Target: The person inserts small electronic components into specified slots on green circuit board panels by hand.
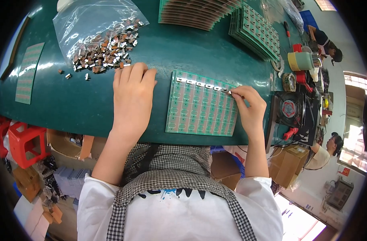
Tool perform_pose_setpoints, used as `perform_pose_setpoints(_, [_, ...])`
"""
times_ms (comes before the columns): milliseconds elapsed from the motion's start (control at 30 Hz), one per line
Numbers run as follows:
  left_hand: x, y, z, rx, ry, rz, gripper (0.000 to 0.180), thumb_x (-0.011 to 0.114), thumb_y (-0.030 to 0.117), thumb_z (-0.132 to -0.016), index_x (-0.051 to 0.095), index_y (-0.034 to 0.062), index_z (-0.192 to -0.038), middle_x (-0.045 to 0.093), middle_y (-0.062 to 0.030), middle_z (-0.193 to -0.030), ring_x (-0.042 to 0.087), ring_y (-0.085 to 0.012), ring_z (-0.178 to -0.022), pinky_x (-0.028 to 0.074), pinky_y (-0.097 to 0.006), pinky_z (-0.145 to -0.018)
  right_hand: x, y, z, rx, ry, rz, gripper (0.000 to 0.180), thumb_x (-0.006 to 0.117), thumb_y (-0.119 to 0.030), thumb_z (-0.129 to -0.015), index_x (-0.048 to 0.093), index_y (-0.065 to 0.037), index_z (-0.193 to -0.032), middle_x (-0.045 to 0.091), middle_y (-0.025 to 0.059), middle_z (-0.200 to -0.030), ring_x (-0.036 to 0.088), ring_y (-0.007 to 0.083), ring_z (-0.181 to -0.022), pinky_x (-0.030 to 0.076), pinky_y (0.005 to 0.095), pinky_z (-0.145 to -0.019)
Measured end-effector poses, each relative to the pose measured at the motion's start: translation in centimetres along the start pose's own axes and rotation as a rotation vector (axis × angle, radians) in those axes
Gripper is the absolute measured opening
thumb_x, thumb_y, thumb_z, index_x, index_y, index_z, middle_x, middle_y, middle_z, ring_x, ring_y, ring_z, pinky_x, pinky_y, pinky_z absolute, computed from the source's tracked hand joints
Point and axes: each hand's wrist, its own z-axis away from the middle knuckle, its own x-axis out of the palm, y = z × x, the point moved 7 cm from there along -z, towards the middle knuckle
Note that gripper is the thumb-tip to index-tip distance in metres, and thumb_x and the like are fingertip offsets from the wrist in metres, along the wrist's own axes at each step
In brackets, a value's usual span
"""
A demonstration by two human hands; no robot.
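We take the green circuit panel [199, 105] as our landmark. It lies flat on the dark green desk [71, 100], near the desk's front edge, just ahead of our chest. Its long axis runs from the near edge toward the far side, tilted slightly, the top edge sloping down to the right.

Along the panel's top row we count about six small metal switches [199, 83] seated in a line, left to right. At the right end of that row our right hand [250, 106] pinches one more small switch [229, 92] between thumb and forefinger, tip down on the panel's top right corner. The right forearm rises from the lower edge, wrist bent inward, other fingers curled.

Our left hand [133, 94] rests palm down on the desk just left of the panel, fingers together and stretched toward the far side, holding nothing that we can see. The fingertips lie just short of the loose pile of switches [107, 50], far-left of the panel, spilling from one clear plastic bag [91, 24]. A few stray pieces lie left of the pile; too many and too small to count.

Beyond the panel, two stacks of like panels [256, 32] sit fanned at the far side. Far left of the panel, one single panel strip [28, 74] lies alone. Right of the panel stand one green mug [301, 61] and one small fan unit [290, 109].
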Motion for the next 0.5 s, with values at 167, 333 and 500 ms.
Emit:
perform_pose_setpoints(167, [0.2, 0.0, 0.1, -0.008, -0.015, 0.056, 0.014, 0.065, 0.003, -0.079, 0.064, 0.0034, -0.093, 0.056, -0.0075, -0.091, 0.056, -0.0257, -0.094, 0.042, -0.040, -0.092, 0.3, -0.7, -0.4, -0.042, -0.043, 0.039, 0.010, 0.067, 0.004, -0.081, 0.067, 0.000, -0.090, 0.067, 0.0104, -0.089, 0.064, 0.0234, -0.078, 0.051, 0.0313, -0.068])
perform_pose_setpoints(333, [-0.3, 0.2, 0.1, -0.022, 0.024, 0.170, 0.014, 0.066, 0.002, -0.080, 0.065, 0.0027, -0.094, 0.061, -0.0087, -0.094, 0.058, -0.0275, -0.091, 0.045, -0.039, -0.086, -0.3, -0.6, -0.2, 0.015, -0.094, -0.004, 0.010, 0.067, 0.003, -0.081, 0.066, 0.000, -0.091, 0.066, 0.0091, -0.088, 0.062, 0.0211, -0.076, 0.050, 0.0299, -0.068])
perform_pose_setpoints(500, [-0.8, 4.4, 1.3, -0.065, -0.196, 0.850, 0.015, 0.069, 0.006, -0.080, 0.064, 0.0014, -0.094, 0.063, -0.0113, -0.089, 0.063, -0.0282, -0.082, 0.050, -0.037, -0.072, 0.6, -3.6, 0.7, 0.081, -0.228, -0.285, 0.009, 0.067, 0.001, -0.082, 0.066, 0.001, -0.091, 0.066, 0.0081, -0.087, 0.062, 0.0190, -0.080, 0.049, 0.0292, -0.070])
